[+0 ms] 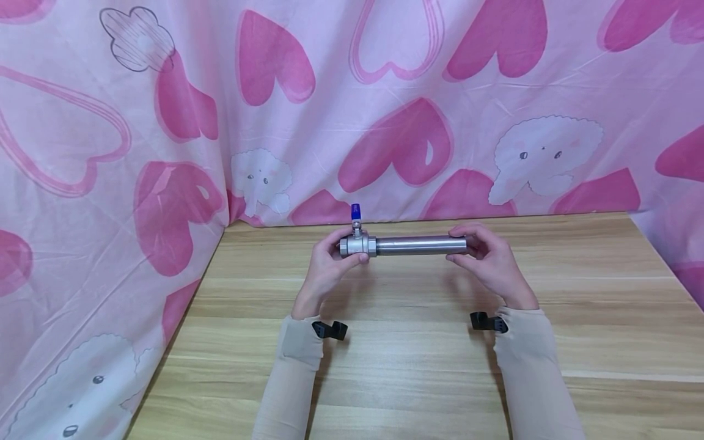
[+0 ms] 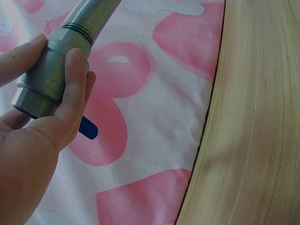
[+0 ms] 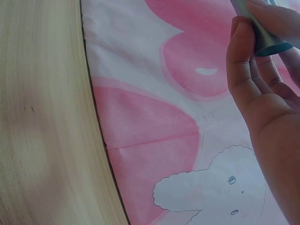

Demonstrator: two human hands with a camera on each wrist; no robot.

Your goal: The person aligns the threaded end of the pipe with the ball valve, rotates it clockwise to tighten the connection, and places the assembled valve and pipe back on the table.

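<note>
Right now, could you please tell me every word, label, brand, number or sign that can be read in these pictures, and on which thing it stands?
No text can be read.
Blue handle: pale marks, too small to read.
Valve: faint marks, too small to tell whether they are letters.
Metal pipe: no lettering visible.
Pink cloth: printed hearts and cartoon figures, no words visible.

Seeing a blue-handled silver metal valve (image 1: pixel 357 245) at left, joined to a silver cylindrical metal pipe (image 1: pixel 418 245) at right, above a light-brown wooden table (image 1: pixel 409 373); spotting pink heart-printed fabric (image 1: pixel 330 122) along far and left edges.
</note>
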